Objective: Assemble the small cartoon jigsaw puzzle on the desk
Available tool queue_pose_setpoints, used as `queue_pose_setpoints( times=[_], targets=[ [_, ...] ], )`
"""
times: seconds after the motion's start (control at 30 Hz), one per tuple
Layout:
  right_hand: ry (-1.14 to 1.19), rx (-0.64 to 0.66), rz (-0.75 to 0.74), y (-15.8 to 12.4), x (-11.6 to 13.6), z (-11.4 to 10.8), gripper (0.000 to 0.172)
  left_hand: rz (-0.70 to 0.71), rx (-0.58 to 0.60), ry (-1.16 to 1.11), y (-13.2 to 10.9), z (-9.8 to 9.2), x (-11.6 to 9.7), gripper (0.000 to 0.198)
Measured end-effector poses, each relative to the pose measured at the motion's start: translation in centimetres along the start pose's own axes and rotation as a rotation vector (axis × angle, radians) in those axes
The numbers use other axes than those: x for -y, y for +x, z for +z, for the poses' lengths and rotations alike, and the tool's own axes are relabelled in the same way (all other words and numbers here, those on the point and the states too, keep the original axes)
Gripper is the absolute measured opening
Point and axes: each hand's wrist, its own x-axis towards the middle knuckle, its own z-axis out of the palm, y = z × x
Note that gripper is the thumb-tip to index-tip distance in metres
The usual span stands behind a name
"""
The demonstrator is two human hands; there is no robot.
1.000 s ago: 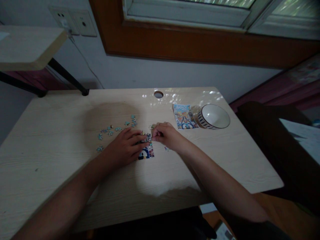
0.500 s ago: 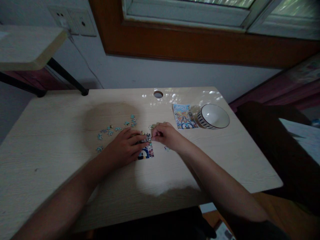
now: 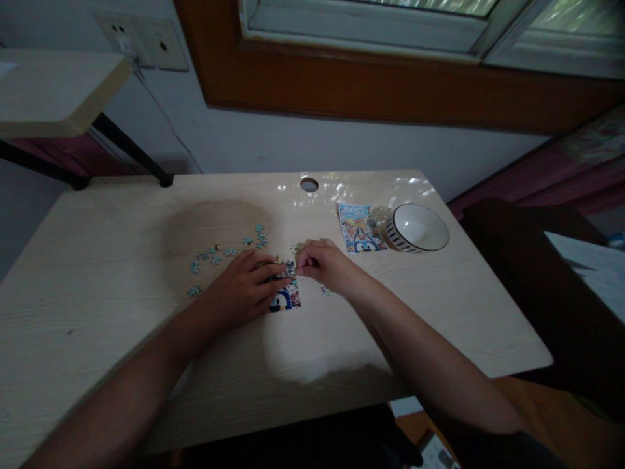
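Puzzle (image 3: pixel 287 298) lies mid counter (image 3: pixel 122 260), half under your flat, spread left hand (image 3: pixel 244 286). Right hand (image 3: pixel 325 264) is pinched at its top edge; what it grips is too small to see. Pin the base and press straight down.

**Desk:** What did the head camera catch of the person?

**Photographer:** Two arms, nothing more. The left forearm (image 3: pixel 146 371) and right forearm (image 3: pixel 415 352) were bare along their whole visible length, from wrist to the frame's lower edge.

**Desk:** And the hands?

**Photographer:** The left hand (image 3: pixel 241 288) and right hand (image 3: pixel 326 264) were bare too. Both were dim in the low light, so finer detail was lost.

**Desk:** Any clothing?

**Photographer:** Only a dark grey patch (image 3: pixel 508 451) showed by the right elbow at the bottom edge. Whether it was a sleeve could not be told.
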Motion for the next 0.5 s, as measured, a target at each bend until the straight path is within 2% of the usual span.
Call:
queue_pose_setpoints(
  times=[0.17, 0.5],
  targets=[
    [-0.001, 0.003, -0.008, -0.03, 0.04, -0.11, 0.012, 0.005, -0.026, -0.003, 0.26, -0.29, -0.17, 0.037],
    [0.005, -0.005, -0.009, 0.05, -0.1, 0.03, 0.012, -0.004, -0.003, 0.004, 0.11, -0.22, -0.13, 0.038]
  ],
)
